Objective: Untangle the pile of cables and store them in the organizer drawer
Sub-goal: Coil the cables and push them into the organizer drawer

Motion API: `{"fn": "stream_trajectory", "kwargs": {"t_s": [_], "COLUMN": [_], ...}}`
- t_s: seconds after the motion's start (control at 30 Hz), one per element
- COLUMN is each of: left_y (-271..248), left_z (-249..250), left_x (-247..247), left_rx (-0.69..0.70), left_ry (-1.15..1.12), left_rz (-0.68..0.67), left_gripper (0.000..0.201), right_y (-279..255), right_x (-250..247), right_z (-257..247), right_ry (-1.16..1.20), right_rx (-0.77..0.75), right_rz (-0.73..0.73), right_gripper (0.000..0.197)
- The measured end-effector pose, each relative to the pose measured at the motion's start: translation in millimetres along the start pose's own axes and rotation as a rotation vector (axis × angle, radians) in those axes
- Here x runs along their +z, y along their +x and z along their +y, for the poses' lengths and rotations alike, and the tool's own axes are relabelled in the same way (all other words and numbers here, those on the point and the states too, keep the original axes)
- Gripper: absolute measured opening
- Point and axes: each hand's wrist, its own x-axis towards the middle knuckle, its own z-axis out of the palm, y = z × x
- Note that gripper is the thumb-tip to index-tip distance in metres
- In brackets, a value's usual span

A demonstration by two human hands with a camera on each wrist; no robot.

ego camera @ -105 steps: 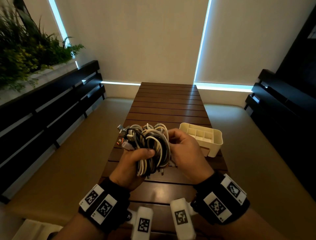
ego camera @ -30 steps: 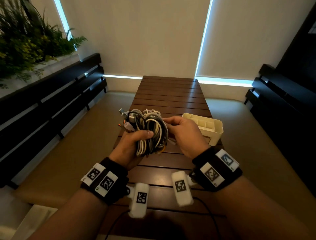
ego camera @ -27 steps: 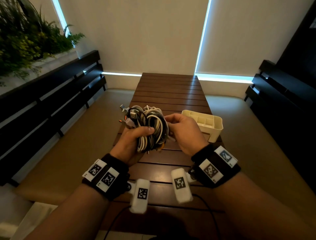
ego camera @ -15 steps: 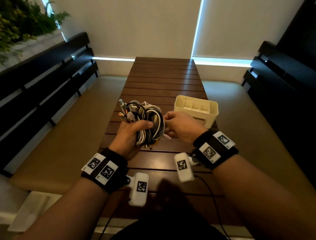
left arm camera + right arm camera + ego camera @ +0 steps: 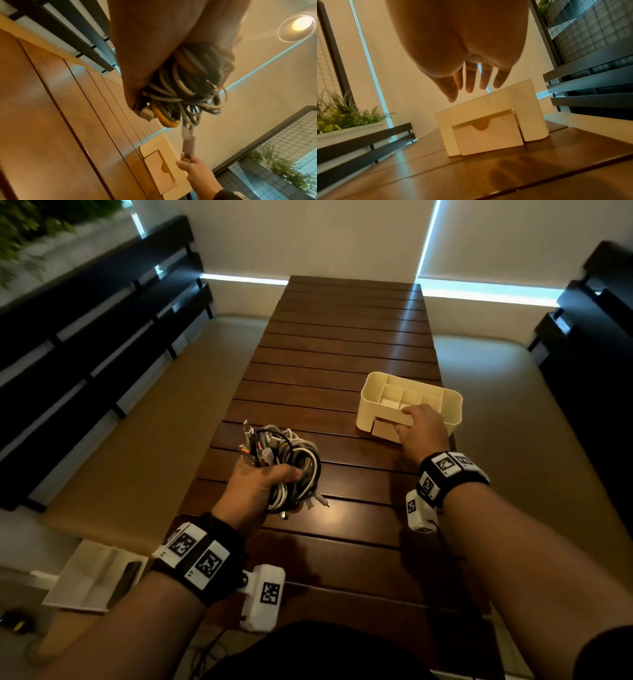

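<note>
One slatted dark-wood worktop [image 5: 342, 361] carries one cream plastic organizer [image 5: 370, 405], rounded, with divided top compartments and one notched drawer [image 5: 488, 138]. The right hand [image 5: 423, 428], fingers straight, reaches over it. The left hand [image 5: 253, 491] grips one tangled cable bundle [image 5: 291, 470] above the worktop.

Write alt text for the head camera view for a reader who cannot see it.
The left hand grips a tangled cable bundle above a slatted wooden table, while the right hand reaches to the front of a cream organizer farther along it. The organizer's small drawer looks slightly open.
</note>
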Motion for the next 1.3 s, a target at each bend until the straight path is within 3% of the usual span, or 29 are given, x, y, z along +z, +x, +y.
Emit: {"fn": "stream_trajectory", "kwargs": {"t_s": [0.2,0.4,0.63,0.93,1.03,1.13,1.2,1.3], "left_y": [7,10,4,-14,-19,-25,-31,-36], "left_z": [0,-2,-2,-2,-5,-5,-6,-9], "left_x": [-2,-3,-6,-24,-31,-40,-45,-53], "left_rx": [-0.024,-0.039,-0.023,-0.043,-0.041,-0.05,-0.044,-0.043], "left_ry": [0.036,0.012,0.0,-0.009,-0.025,-0.057,-0.064,-0.054], "left_rz": [0.046,0.019,-0.014,-0.075,-0.091,-0.126,-0.114,-0.071], "left_gripper": [0.051,0.056,0.061,0.052,0.053,0.043,0.039,0.036], "right_y": [11,-6,-50,-131,-142,-152,-163,-179], "right_x": [11,16,25,36,38,33,30,32], "right_z": [15,-8,-33,-63,-63,-57,-50,-41], "right_ry": [-0.242,-0.112,-0.009,0.05,0.064,0.162,0.179,0.001], "right_rx": [-0.013,0.007,-0.12,-0.253,-0.32,-0.427,-0.39,-0.138], "right_rz": [-0.058,-0.041,-0.136,-0.219,-0.148,0.044,0.045,-0.21], "right_gripper": [0.03,0.023,0.04,0.033,0.022,0.013,0.011,0.023]}}
